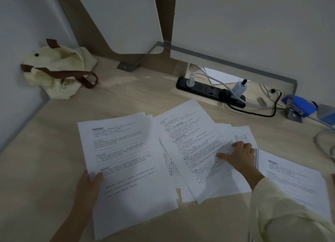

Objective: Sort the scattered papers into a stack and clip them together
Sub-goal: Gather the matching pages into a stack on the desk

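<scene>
Gripping the lower left edge of the left sheet [126, 160], the left hand [88, 183] lays its thumb on top of the paper while its fingers are hidden beneath. The right hand [239, 156] rests on the right edge of the middle sheet [195, 151], thumb stretched out and fingers bent; whether it pinches the paper cannot be told. The printed papers lie spread across the near half of the wooden counter [54, 142], overlapping at skewed angles, with corners of lower sheets poking out between the left and middle ones. A right sheet [297, 183] lies partly under the cream sleeve [282, 214].

Bare counter shows to the left of the papers and behind them up to a cream tote bag [59, 69] slumped in the far left corner. Far right is crowded: a black power strip [210, 92] with a white charger [240, 89] sits just beyond the middle sheet's top edge, its cables trailing toward a blue stapler [301, 106] by the wall.
</scene>
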### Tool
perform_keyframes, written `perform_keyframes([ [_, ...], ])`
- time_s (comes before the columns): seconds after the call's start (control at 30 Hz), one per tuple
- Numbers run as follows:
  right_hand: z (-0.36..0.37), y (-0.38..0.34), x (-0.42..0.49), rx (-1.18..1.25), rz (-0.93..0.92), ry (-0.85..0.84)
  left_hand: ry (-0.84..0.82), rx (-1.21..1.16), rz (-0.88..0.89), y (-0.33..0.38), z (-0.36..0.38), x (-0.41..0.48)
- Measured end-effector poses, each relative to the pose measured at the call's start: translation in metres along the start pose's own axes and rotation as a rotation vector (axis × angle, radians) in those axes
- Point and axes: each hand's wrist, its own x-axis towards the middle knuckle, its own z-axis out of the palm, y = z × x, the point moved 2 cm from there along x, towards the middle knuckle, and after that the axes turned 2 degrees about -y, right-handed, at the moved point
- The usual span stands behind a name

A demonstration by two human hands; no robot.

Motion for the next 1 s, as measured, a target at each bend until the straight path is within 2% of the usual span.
perform_keyframes([
  [0.13,0.002,0.003,0.004,0.033,0.009,-0.024,0.011,-0.001,-0.005,0.001,0.001,-0.003],
  [0.23,0.004,0.005,-0.002,0.238,0.034,-0.027,-0.003,-0.03,-0.013,0.001,0.001,-0.006],
  [0.33,-0.001,0.006,-0.009,0.317,-0.01,0.069,-0.043,-0.06,-0.029,0.003,-0.003,-0.007],
  [0.4,-0.012,0.008,-0.015,0.51,-0.016,0.151,-0.073,-0.071,-0.043,0.004,-0.006,-0.009],
  [0.47,-0.025,0.012,-0.023,0.844,0.03,0.169,-0.108,-0.097,-0.045,0.005,-0.009,-0.013],
  [0.53,-0.033,0.016,-0.033,1.209,0.054,0.063,-0.135,-0.139,-0.053,0.005,-0.011,-0.016],
  [0.6,-0.031,0.01,-0.048,1.38,-0.011,-0.12,-0.155,-0.179,-0.071,0.002,-0.012,-0.015],
  [0.7,-0.012,-0.011,-0.071,1.349,-0.092,-0.346,-0.165,-0.26,-0.09,-0.003,-0.013,-0.02],
  [0.83,0.025,-0.045,-0.093,1.123,-0.144,-0.426,-0.214,-0.329,-0.149,0.006,-0.008,-0.024],
  [0.9,0.045,-0.063,-0.1,0.992,-0.159,-0.413,-0.422,-0.371,-0.221,0.007,-0.009,-0.029],
  [0.93,0.054,-0.071,-0.103,0.932,-0.177,-0.416,-0.476,-0.372,-0.208,0.002,-0.01,-0.028],
  [0.97,0.062,-0.078,-0.105,0.882,-0.199,-0.423,-0.433,-0.373,-0.206,0.001,-0.009,-0.029],
  [1.0,0.07,-0.083,-0.107,0.841,-0.221,-0.437,-0.312,-0.4,-0.181,0.0,-0.008,-0.032],
])
